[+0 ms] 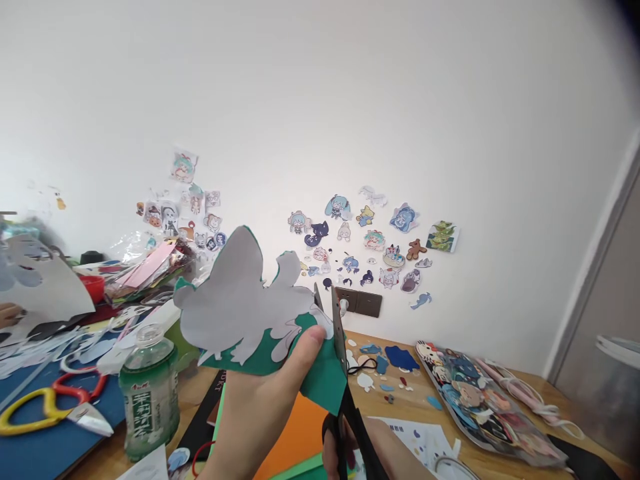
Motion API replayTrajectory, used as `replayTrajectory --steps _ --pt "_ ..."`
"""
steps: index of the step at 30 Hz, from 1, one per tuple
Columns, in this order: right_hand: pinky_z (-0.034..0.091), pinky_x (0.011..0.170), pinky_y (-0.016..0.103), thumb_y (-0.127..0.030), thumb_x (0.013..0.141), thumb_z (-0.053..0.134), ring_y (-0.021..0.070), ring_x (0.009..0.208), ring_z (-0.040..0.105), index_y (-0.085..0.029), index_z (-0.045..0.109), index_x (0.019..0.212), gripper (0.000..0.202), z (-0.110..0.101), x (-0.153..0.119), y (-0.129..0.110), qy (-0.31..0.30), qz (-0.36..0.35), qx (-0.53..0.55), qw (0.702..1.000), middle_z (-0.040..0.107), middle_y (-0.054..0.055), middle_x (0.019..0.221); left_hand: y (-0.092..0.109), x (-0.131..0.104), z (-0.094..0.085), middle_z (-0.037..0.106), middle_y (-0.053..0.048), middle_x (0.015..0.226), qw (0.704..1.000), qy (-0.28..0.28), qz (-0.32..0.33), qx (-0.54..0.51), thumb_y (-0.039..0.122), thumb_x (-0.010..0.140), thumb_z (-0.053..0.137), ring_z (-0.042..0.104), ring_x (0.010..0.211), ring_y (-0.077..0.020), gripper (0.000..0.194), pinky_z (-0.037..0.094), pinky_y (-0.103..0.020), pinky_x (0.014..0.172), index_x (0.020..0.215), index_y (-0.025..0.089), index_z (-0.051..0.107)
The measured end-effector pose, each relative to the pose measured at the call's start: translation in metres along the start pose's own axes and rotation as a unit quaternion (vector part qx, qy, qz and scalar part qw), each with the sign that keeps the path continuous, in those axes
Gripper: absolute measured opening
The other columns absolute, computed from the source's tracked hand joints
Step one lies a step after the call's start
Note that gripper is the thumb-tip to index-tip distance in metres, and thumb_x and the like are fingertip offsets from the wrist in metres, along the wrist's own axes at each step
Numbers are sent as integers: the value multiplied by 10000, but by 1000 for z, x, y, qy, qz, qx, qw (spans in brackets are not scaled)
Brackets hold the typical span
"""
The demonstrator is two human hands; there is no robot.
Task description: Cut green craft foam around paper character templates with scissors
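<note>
Pinching green paper (325,383) in left hand (273,393), right hand (331,455) gripping black scissors (339,333), parted blades pointing up at paper's right edge, above counter (413,395)

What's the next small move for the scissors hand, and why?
I'd make one short snip along the pale shape's outline, easing the blades closed. The black scissors in the right hand stand open at the green sheet, where green still extends past the pale shape. The left hand grips the sheet, thumb near the blades, so go slowly.
</note>
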State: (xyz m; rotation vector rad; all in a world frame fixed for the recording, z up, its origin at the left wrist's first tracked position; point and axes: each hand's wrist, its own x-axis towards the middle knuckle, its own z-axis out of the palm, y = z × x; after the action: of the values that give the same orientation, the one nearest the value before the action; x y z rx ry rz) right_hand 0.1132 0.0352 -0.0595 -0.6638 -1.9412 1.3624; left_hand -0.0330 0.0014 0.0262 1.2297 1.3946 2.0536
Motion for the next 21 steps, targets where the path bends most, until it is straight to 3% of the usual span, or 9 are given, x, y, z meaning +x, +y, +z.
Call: replayTrajectory --steps 3,6,9,11,15,18,21 --pt "392 422 238 -798 787 339 124 450 463 -205 558 678 642 -1 9 8 -47 22 1 999 484 -9 532 9 -4 3 707 -14 782 999 -22 -27 -6 447 674 712 656 767 -212 253 543 -262 647 742 210 657" --pt "433 465 248 -822 760 348 125 484 486 -208 558 707 651 -2 13 13 -95 25 -17 995 475 -17 562 16 -7 5 709 -9 823 999 -4 -41 -19 449 638 732 662 777 -210 306 559 -277 695 812 210 657" --pt "424 490 240 -810 763 376 114 501 471 -218 536 749 614 2 12 24 -91 27 -35 995 450 -29 577 13 -6 3 699 -27 928 999 10 -22 -23 434 609 760 651 885 -227 343 556 -295 798 850 210 661" --pt "386 474 243 -786 705 520 112 498 449 -219 500 740 568 6 11 35 -74 26 -60 995 447 -31 580 7 -3 0 692 -30 955 1000 12 -4 -21 423 613 771 641 931 -227 354 546 -290 837 874 214 653" --pt "317 455 261 -719 598 677 121 498 419 -216 395 645 579 12 14 50 -39 20 -109 993 451 -19 569 1 0 -5 685 -16 961 999 32 18 -14 426 616 790 647 898 -206 377 561 -242 759 901 227 644" --pt "279 420 260 -740 603 656 116 467 366 -221 391 632 584 8 14 45 -59 19 -130 990 419 -24 546 3 -4 -3 690 -9 911 999 41 24 -10 419 607 791 649 865 -204 332 561 -225 693 841 225 657" --pt "289 402 273 -834 681 472 126 452 334 -231 425 613 609 -2 9 28 -135 -11 -132 982 409 -20 531 9 -9 1 694 -5 830 999 41 23 -7 408 599 780 655 812 -210 292 562 -248 686 793 224 662"
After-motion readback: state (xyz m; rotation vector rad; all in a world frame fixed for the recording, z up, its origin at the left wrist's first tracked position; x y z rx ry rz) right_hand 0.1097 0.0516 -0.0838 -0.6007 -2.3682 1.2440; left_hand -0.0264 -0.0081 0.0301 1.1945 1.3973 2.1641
